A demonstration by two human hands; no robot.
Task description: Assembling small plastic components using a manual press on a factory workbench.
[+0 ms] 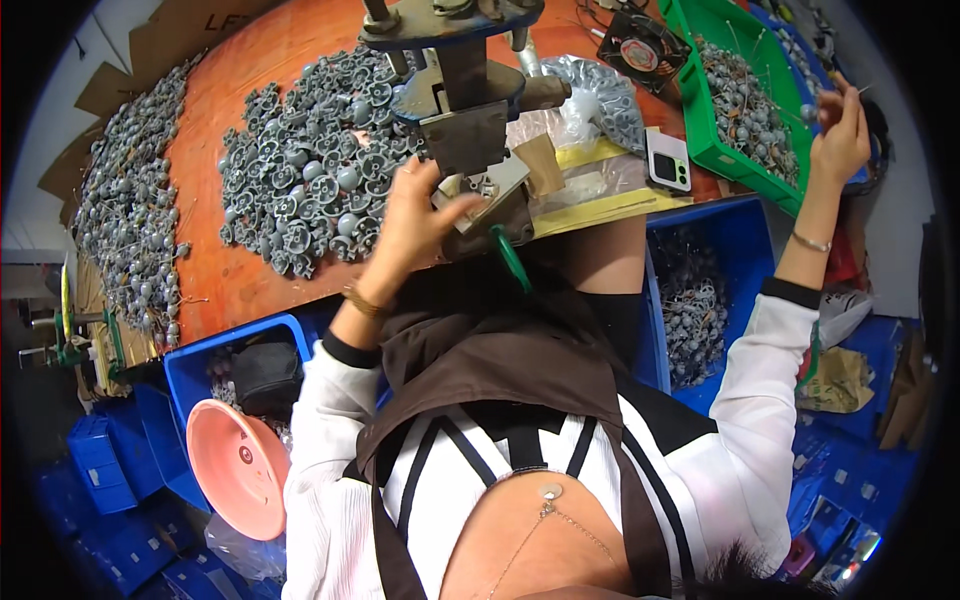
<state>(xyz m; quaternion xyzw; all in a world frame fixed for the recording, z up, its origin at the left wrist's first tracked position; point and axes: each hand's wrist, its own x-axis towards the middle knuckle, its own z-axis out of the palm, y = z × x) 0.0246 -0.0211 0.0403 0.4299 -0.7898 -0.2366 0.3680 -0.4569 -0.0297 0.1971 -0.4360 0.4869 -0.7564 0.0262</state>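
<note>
My left hand [412,215] is at the left side of a metal press [468,120], its thumb stretched out toward the small fixture [485,195] under the press head. Its fingers are apart and I see nothing held in them. Raised at the far right, my right hand [840,135] is closed in a pinch on a small grey domed part [808,113] with a thin wire. Beside that hand stands a green bin [720,150] of similar wired grey parts. A heap of loose grey plastic caps [300,170] lies left of the press.
Wired grey parts [130,210] cover the left table edge. A phone [668,160], plastic bag [595,100] and black fan [643,50] lie right of the press. Blue bins [735,225] flank my lap; a pink basin [225,470] is at lower left. A green handle [510,260] juts toward me.
</note>
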